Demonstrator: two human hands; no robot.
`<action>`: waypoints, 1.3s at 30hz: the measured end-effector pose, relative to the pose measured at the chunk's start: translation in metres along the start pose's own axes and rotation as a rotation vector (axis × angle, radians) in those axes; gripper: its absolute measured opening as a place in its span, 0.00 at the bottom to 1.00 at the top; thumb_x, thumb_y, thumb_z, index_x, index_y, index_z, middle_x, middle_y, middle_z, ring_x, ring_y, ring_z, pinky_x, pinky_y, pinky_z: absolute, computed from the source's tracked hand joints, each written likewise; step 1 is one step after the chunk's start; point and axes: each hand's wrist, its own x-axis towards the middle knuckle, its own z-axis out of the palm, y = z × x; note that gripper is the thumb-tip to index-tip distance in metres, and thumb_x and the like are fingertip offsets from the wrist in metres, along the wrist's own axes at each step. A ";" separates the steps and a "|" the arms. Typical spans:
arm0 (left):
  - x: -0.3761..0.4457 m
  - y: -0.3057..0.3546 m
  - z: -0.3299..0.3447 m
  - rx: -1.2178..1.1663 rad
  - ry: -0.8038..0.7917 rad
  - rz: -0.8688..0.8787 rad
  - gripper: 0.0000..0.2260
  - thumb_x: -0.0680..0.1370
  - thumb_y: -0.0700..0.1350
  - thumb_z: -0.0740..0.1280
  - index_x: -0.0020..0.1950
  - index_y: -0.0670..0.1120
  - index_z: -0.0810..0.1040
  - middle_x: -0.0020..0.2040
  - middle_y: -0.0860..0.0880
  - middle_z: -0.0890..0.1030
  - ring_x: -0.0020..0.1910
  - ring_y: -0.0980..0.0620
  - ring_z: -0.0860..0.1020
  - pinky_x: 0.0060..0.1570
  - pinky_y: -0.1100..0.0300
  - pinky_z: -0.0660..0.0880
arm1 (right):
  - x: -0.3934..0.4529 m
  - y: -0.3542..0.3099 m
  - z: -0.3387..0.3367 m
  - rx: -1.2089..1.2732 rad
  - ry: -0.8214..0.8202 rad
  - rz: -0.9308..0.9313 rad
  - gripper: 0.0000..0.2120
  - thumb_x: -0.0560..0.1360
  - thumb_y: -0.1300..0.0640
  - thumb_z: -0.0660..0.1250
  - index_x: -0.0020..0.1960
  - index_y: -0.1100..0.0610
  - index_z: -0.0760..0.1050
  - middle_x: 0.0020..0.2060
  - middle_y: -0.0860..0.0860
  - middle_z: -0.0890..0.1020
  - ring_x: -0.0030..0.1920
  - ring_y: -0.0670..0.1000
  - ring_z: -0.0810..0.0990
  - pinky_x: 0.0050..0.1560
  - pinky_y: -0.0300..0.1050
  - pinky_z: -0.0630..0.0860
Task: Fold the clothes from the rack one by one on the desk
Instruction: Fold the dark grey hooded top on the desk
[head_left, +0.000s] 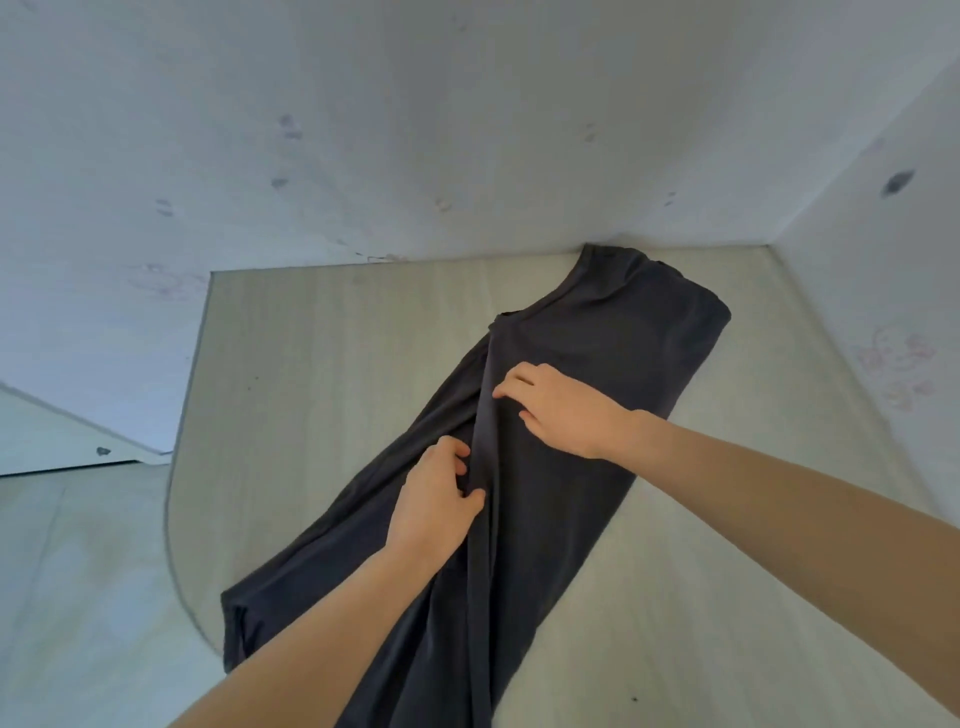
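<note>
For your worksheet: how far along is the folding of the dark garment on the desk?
Done: the dark garment lies spread on the desk. In hand: the left hand pinches a lengthwise ridge of cloth; the right hand rests on it. Left: no finished fold shows.

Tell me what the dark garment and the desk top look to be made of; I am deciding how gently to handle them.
The dark grey garment looks like a thin, soft knit, matte: it drapes in smooth, loose folds. The exact fibre cannot be told. The desk looks like pale wood-grain laminate, low sheen: faint straight streaks run along it.
</note>
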 end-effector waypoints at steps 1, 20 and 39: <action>-0.016 -0.003 0.003 0.028 0.010 -0.008 0.15 0.75 0.46 0.71 0.58 0.53 0.71 0.52 0.56 0.75 0.44 0.58 0.76 0.49 0.61 0.77 | -0.004 -0.007 0.005 -0.028 -0.011 -0.034 0.21 0.80 0.61 0.58 0.72 0.54 0.64 0.70 0.50 0.65 0.63 0.53 0.68 0.59 0.49 0.74; -0.121 -0.049 0.007 0.204 -0.221 -0.153 0.05 0.76 0.43 0.64 0.42 0.43 0.75 0.39 0.47 0.77 0.38 0.48 0.78 0.42 0.55 0.79 | -0.005 -0.048 0.019 -0.302 -0.127 -0.095 0.16 0.76 0.67 0.61 0.60 0.53 0.71 0.61 0.52 0.68 0.53 0.52 0.68 0.45 0.48 0.76; -0.079 -0.127 -0.137 0.262 -0.059 -0.241 0.05 0.74 0.42 0.66 0.41 0.48 0.71 0.42 0.48 0.79 0.43 0.49 0.77 0.36 0.62 0.69 | 0.084 -0.071 -0.011 -0.246 -0.058 -0.003 0.06 0.80 0.61 0.55 0.55 0.55 0.64 0.47 0.52 0.75 0.42 0.54 0.72 0.36 0.51 0.70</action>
